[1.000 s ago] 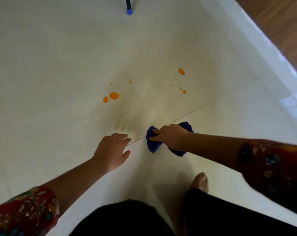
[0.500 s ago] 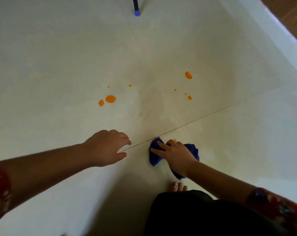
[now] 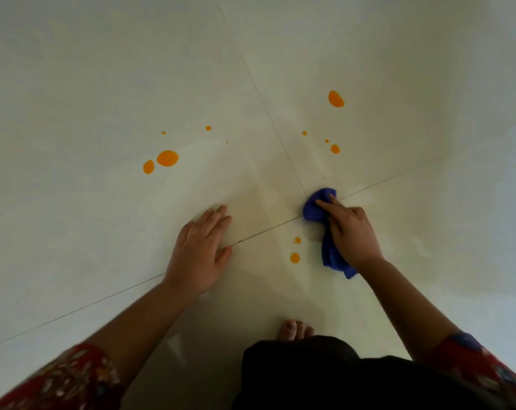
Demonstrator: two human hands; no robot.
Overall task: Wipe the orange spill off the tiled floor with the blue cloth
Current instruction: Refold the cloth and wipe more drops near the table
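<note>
Pale tiled floor (image 3: 88, 84) spreads wide and bare past the grout lines, with orange drops (image 3: 167, 158) scattered left, right and near the middle. At the grout crossing the right hand (image 3: 350, 235) presses the bunched blue cloth (image 3: 317, 207) down, fingers curled over it, two drops just beside its left edge. Well apart, the left hand (image 3: 199, 253) lies open, seemingly flat and holding nothing.
</note>
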